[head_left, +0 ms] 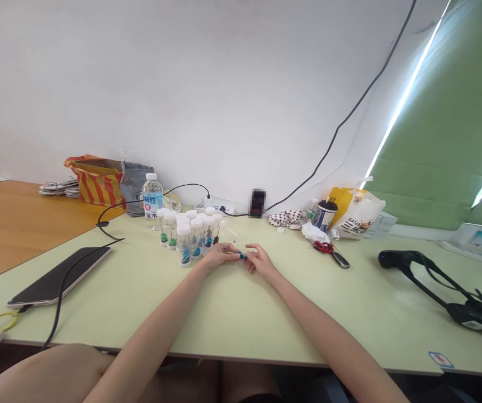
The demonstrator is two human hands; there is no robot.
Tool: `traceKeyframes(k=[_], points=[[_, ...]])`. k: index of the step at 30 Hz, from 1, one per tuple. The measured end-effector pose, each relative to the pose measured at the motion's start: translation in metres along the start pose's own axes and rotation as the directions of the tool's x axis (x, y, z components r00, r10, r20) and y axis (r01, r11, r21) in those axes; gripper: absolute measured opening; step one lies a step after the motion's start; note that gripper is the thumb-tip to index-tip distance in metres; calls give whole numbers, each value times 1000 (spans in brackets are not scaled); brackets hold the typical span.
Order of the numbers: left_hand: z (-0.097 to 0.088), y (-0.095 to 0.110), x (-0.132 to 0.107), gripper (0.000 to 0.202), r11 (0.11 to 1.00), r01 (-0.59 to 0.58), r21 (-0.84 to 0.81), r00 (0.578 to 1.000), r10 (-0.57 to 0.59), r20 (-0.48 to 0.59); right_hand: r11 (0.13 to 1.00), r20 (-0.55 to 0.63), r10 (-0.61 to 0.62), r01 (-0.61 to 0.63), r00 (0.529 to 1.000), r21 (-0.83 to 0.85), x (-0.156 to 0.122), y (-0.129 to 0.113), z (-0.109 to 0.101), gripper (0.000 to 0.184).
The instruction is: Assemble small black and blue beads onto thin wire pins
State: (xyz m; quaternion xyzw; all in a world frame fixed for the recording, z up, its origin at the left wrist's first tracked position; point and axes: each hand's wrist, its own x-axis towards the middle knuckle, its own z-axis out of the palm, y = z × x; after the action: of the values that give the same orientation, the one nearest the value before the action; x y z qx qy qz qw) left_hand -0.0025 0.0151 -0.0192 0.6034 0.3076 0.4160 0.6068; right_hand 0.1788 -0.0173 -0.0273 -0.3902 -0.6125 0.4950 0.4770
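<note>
Mid-tabletop (232, 313): left hand (220, 256) and right hand (260, 260), fingertips pinching one small blue piece (241, 256) between them; cluster of white-capped vials (188, 232) just left; red scissors (327, 250) right.

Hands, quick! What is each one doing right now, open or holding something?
Left hand: fingers pinched on one end of a small blue thing.
Right hand: fingers curled, touching the other end of it; firm grip cannot be told.

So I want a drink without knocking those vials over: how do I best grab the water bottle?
Grip the water bottle around its labelled middle, coming from the left: it stands upright, and the white-capped vials crowd its right and front.
</note>
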Motion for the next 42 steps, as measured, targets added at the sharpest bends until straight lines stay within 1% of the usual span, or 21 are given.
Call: traceKeyframes(k=[2, 5, 7, 11, 14, 16, 19, 21, 26, 31, 34, 38, 40, 42], points=[[0, 1, 0, 32, 1000, 3, -5, 1000, -2, 9, 1000, -6, 15, -15, 1000, -2, 0, 0, 0, 40], [0, 1, 0, 32, 1000, 10, -14, 1000, -10, 6, 1000, -22, -16, 16, 1000, 10, 0, 1, -1, 45], [0, 0, 0, 31, 1000, 12, -14, 1000, -12, 7, 999, -8, -31, 31, 999, 11, 1, 2, -1, 47], [-1, -1, 1, 32, 1000, 1, -16, 1000, -1, 20, 1000, 7, 4, -4, 1000, -3, 1, 1, 0, 40], [-1, -1, 1, 33, 1000, 0, -14, 1000, 0, 5, 1000, -23, -10, 10, 1000, 1, 0, 0, 1, 42], [-1, -1, 1, 32, 1000, 5, -10, 1000, -5, 0, 1000, -22, -26, 26, 999, 2, 0, -1, 0, 44], [-1, 0, 1, 32, 1000, 9, -12, 1000, -9, 13, 1000, 3, -2, 2, 1000, -8, 0, 0, 0, 39], [-1, -1, 1, 31, 1000, 9, -14, 1000, -8, 19, 1000, -2, 13, -13, 1000, -8, 1, 1, 0, 38], [-1, 0, 0, 30, 1000, 12, -11, 1000, -11, 17, 1000, -15, -26, 26, 1000, 2, 1, 3, -1, 43], [0, 0, 0, 29, 1000, 9, -24, 1000, -8, 28, 1000, 14, -5, 5, 1000, -16, 1, 3, 0, 38], [0, -1, 0, 31, 1000, 9, -19, 1000, -8, 24, 1000, -1, -15, 15, 1000, -15, 1, 2, 0, 40], [1, -1, 1, 33, 1000, 10, 7, 1000, -10, 19, 999, 9, -18, 19, 1000, -32, 0, 1, 1, 42], [3, 0, 0, 32, 1000, -14, 24, 1000, 14, 11, 998, -29, -23, 21, 999, -63, -1, 0, 2, 42], [5, 1, 0, 31, 997, -53, 59, 999, 53, -1, 990, -101, -62, 48, 993, -132, -4, -3, 5, 44]])
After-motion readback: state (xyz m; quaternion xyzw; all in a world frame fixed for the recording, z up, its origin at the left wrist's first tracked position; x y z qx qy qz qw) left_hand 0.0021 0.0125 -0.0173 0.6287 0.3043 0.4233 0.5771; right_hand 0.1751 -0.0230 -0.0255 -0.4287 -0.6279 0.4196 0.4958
